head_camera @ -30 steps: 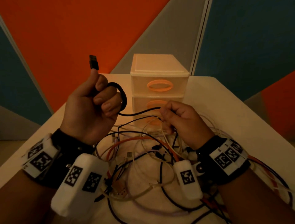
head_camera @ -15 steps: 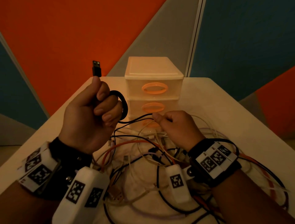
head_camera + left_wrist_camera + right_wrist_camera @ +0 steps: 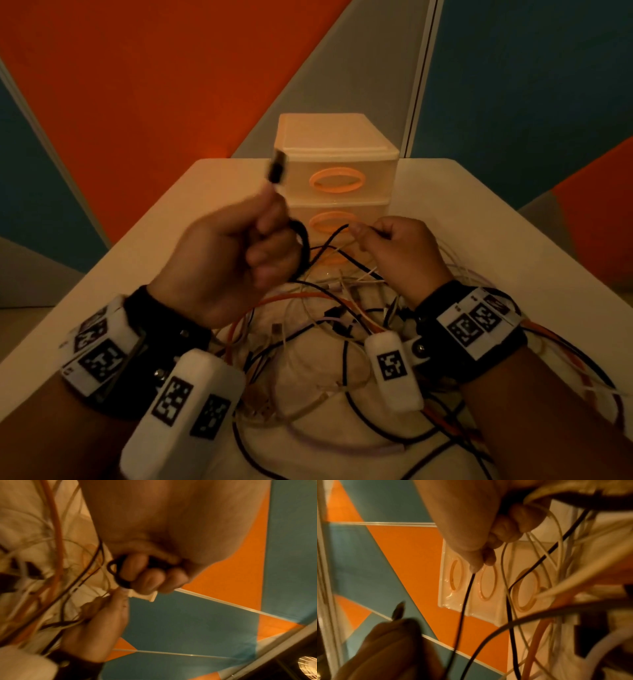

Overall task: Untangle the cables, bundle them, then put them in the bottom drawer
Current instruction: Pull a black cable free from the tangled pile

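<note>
You are early in the job: your left hand (image 3: 236, 260) is fisted round a few coils of the thin black rubbery cable (image 3: 303, 246), its USB plug (image 3: 276, 168) poking up at twelve o'clock, while your right hand (image 3: 394, 253) pinches the same cable's free run. The heap of slack white, orange and black cords (image 3: 325, 329) lies knotted on the smooth white table (image 3: 513, 240) at six o'clock. The translucent cream plastic drawer unit (image 3: 335, 150), oval orange handles, sits at twelve o'clock, bottom drawer seemingly closed.

Cable tangle (image 3: 329, 346) on table (image 3: 496, 246), before drawer unit (image 3: 337, 164) at far edge.
</note>
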Demonstrator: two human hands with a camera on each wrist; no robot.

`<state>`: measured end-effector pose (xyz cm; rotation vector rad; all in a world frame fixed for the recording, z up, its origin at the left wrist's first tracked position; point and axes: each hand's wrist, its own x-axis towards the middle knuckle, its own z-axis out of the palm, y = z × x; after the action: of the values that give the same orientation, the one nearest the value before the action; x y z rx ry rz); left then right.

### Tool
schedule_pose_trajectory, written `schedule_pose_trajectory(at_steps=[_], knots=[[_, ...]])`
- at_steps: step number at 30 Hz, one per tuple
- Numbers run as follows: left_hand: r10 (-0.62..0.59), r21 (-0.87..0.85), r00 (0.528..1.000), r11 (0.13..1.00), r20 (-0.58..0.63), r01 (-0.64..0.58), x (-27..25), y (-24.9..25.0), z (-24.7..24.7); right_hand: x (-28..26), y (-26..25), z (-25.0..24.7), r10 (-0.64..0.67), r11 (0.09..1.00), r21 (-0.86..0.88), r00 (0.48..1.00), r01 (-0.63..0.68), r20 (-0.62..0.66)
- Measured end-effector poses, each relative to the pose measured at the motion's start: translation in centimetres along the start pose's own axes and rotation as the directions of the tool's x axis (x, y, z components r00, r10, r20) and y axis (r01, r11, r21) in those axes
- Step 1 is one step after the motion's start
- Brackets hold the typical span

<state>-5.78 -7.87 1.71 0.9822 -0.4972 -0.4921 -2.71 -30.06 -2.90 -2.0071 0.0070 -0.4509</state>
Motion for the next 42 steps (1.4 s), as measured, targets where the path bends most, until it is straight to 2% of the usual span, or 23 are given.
schedule_pose_trajectory(at_steps=[3, 5, 6, 8, 11, 13, 15, 17, 21, 24, 27, 30, 34, 36, 39, 42], knots=[[-0.158, 0.179, 0.987, 0.972, 0.023, 0.151, 0.3, -2.0, 0.8, -0.7, -1.6, 0.1, -0.173, 0.977, 0.118, 0.984, 0.177, -0.045], [-0.151, 0.181, 0.988, 0.972, -0.020, 0.152, 0.6, -2.7, 1.1, -1.5, -2.7, 0.0, -0.309, 0.931, 0.198, 0.951, 0.307, -0.024], [-0.119, 0.160, 0.991, 0.979, -0.065, 0.128, 0.8, -2.8, 1.1, -2.1, -3.3, -0.1, -0.350, 0.906, 0.262, 0.936, 0.332, 0.024], [-0.010, 0.101, 0.985, 0.994, -0.172, 0.028, 1.1, -2.8, 1.0, -2.8, -3.9, -0.5, -0.396, 0.881, 0.356, 0.897, 0.310, 0.198], [0.110, -0.018, 0.956, 0.993, -0.273, -0.120, 1.3, -2.3, 0.2, -3.2, -3.5, -0.4, -0.339, 0.936, 0.256, 0.816, 0.242, 0.468], [0.137, -0.145, 0.948, 0.972, -0.289, -0.185, 1.3, -1.8, -0.3, -3.1, -3.1, 0.0, -0.264, 0.964, 0.187, 0.789, 0.191, 0.555], [0.152, -0.247, 0.955, 0.945, -0.254, -0.216, 1.1, -1.4, -0.8, -2.9, -2.7, 0.3, -0.212, 0.977, 0.125, 0.805, 0.172, 0.553], [0.154, -0.274, 0.965, 0.938, -0.214, -0.211, 1.1, -1.1, -1.1, -2.6, -2.3, 0.4, -0.177, 0.984, 0.098, 0.832, 0.148, 0.525], [0.154, -0.238, 0.968, 0.950, -0.199, -0.201, 1.2, -1.2, -1.1, -2.6, -2.2, -0.1, -0.198, 0.974, 0.204, 0.798, 0.096, 0.569], [0.168, -0.250, 0.960, 0.942, -0.225, -0.224, 1.0, -0.9, -1.4, -2.5, -2.3, -0.8, -0.269, 0.948, 0.295, 0.788, 0.116, 0.553], [0.178, -0.263, 0.954, 0.934, -0.241, -0.241, 0.9, -0.5, -1.8, -2.3, -2.0, -0.9, -0.254, 0.946, 0.316, 0.782, 0.077, 0.569], [0.184, -0.330, 0.955, 0.909, -0.232, -0.256, 0.8, -0.2, -1.9, -1.7, -1.4, -0.7, -0.214, 0.967, 0.238, 0.800, 0.092, 0.561], [0.179, -0.421, 0.961, 0.871, -0.211, -0.254, 0.8, -0.4, -1.6, -1.5, -1.2, -0.1, -0.082, 0.997, 0.046, 0.758, 0.069, 0.647], [0.185, -0.379, 0.955, 0.887, -0.231, -0.263, 0.7, -0.6, -1.4, -1.5, -1.3, -0.2, -0.053, 0.998, 0.002, 0.776, 0.066, 0.628], [0.225, -0.303, 0.941, 0.905, -0.253, -0.298, 0.6, -0.4, -1.3, -1.5, -1.4, -0.3, -0.092, 0.996, 0.044, 0.837, 0.082, 0.540], [0.251, -0.276, 0.929, 0.905, -0.272, -0.325, 0.6, 0.0, -1.3, -1.3, -1.1, 0.5, -0.250, 0.965, 0.027, 0.880, 0.262, 0.403]])
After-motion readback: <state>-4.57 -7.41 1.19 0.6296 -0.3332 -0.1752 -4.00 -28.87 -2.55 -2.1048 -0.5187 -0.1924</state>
